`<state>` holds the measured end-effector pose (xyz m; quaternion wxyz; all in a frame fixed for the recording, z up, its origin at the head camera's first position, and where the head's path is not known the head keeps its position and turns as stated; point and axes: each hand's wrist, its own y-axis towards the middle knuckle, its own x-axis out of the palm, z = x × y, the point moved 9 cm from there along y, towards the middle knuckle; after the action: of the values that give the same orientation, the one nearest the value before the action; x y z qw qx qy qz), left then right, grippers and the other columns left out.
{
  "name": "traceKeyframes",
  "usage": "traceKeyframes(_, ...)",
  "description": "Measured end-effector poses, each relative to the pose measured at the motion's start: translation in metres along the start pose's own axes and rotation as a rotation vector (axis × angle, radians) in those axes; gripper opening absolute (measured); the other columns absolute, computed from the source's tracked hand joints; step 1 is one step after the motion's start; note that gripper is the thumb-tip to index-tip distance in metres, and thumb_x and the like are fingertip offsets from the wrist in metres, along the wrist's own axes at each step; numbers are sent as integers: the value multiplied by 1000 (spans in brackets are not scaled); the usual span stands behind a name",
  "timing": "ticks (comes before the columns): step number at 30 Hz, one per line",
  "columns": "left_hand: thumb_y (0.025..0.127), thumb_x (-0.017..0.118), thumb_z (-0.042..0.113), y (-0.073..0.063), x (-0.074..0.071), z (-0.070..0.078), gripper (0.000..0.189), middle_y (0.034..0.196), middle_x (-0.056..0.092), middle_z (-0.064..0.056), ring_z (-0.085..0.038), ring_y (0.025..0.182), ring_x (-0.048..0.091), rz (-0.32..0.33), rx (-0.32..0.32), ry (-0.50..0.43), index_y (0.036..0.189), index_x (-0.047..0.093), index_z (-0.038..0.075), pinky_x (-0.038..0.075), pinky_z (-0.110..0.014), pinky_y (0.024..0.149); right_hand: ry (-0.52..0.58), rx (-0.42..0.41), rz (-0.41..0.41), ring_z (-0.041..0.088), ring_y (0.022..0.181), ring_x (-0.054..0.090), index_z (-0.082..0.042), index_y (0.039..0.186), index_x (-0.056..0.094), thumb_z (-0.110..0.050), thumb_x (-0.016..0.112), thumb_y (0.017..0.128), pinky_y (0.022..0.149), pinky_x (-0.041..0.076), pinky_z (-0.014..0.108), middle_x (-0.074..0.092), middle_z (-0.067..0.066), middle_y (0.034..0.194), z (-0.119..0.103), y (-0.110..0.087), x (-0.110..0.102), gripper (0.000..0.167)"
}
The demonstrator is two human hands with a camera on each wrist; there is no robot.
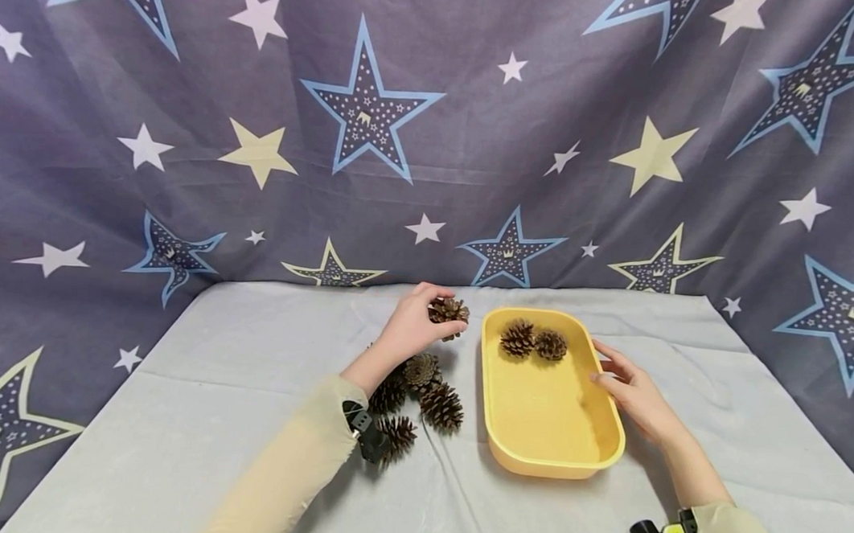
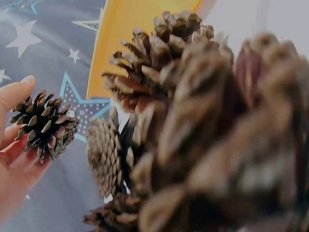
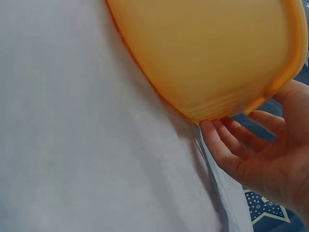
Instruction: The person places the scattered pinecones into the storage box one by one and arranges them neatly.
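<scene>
My left hand (image 1: 420, 318) pinches a brown pine cone (image 1: 449, 318) between thumb and fingers, to the left of a yellow plastic tub (image 1: 545, 422). Seen from the left wrist, the pine cone (image 2: 46, 125) has open scales and the fingers lie along its underside. Two pine cones, one (image 1: 517, 338) beside the other (image 1: 551, 345), lie at the far end inside the tub. On the tub's right side, my right hand (image 1: 630, 394) grips the wall, its thumb at the rim and its fingertips (image 3: 207, 126) against the outside.
Several loose pine cones, among them one nearer the tub (image 1: 442, 406) and one toward the front (image 1: 396, 438), lie on the pale cloth-covered table (image 1: 194, 415), partly hidden by the left forearm. A star-patterned curtain (image 1: 401, 209) hangs behind the table.
</scene>
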<state>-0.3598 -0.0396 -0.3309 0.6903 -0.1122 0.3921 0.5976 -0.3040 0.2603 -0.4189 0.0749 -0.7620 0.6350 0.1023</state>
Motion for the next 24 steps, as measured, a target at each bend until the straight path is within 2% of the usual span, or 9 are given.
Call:
traceKeyframes(12, 71, 76, 37, 1, 11, 16, 52, 115, 53, -1, -21, 110, 51, -25, 46, 25, 115, 59, 14, 41, -37, 97, -4, -7, 4, 9, 89, 59, -4, 144, 21, -10, 51, 91, 71, 53, 27, 40, 31, 125, -1, 0, -1, 62)
traceKeyframes(24, 71, 75, 37, 2, 22, 38, 60, 121, 52, -2, -20, 113, 50, -58, 110, 41, 123, 55, 12, 40, -35, 99, -20, -8, 9, 9, 88, 59, -5, 144, 22, -11, 52, 91, 70, 53, 26, 42, 31, 124, 1, 1, 0, 61)
